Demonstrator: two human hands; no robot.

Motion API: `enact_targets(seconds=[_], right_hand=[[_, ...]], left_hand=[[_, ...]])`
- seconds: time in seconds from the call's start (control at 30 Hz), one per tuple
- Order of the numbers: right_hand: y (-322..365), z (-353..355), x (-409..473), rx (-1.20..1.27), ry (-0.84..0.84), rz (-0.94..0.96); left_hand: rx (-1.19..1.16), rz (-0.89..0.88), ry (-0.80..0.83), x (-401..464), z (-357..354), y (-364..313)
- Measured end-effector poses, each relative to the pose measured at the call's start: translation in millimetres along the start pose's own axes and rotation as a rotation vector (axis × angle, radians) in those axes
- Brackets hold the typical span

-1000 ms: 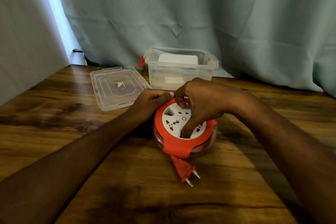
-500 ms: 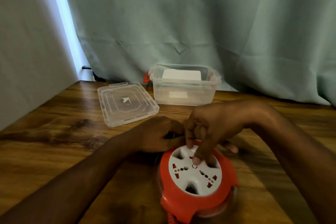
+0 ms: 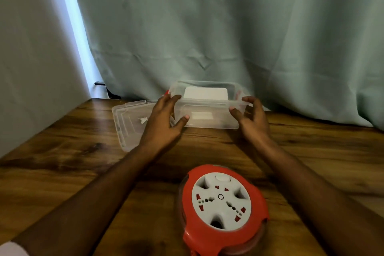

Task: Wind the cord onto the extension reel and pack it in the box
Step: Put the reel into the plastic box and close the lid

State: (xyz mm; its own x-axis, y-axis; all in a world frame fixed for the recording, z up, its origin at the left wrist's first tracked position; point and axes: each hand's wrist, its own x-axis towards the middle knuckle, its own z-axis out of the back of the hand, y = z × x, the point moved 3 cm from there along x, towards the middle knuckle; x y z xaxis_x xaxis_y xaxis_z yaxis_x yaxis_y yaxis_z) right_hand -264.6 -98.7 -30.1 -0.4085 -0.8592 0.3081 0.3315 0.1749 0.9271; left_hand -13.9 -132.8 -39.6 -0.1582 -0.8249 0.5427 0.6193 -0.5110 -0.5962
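Observation:
The orange extension reel [image 3: 223, 203] with its white socket face lies flat on the wooden table at the lower centre, and no hand touches it. Its cord is not visible outside the reel; the plug is out of frame. The clear plastic box [image 3: 207, 123] stands open at the back of the table. My left hand [image 3: 162, 122] grips the box's left end, fingers on the rim and thumb on the front wall. At the right end my right hand [image 3: 252, 122] holds it the same way.
The clear lid [image 3: 128, 124] lies flat left of the box, partly under my left wrist. A white rectangular item [image 3: 205, 93] shows inside the box. A green curtain [image 3: 228, 27] hangs right behind the table. A dark bracket [image 3: 104, 86] sits at the back left corner.
Both hands have let go of the reel and reached forward to the box's two ends. The view has tilted up, so the reel now sits lower in frame.

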Motion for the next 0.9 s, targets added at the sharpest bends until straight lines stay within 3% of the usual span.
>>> enact_targets(seconds=[0.3,0.43,0.6,0.67,0.83,0.9], right_hand=[[0,30,-65,-0.165,-0.132,0.127],[6,44,-91,-0.144,-0.088,0.097],[16,46,-114,-0.087,-0.020,0.094],[23,50,-118,-0.220,0.032,0.103],[56,64,-139,-0.831,0.214,0.067],[66,65,-157,-0.932,0.287,0.051]], left_hand=[[0.032,-0.214,-0.287,-25,33,-30],[-0.359,-0.030,-0.371,-27,47,-20],[-0.557,0.145,-0.197,-34,37,-20],[-0.582,0.145,-0.202,-37,34,-20],[-0.626,0.119,-0.252,-41,29,-17],[-0.641,0.143,-0.302,-43,25,-18]])
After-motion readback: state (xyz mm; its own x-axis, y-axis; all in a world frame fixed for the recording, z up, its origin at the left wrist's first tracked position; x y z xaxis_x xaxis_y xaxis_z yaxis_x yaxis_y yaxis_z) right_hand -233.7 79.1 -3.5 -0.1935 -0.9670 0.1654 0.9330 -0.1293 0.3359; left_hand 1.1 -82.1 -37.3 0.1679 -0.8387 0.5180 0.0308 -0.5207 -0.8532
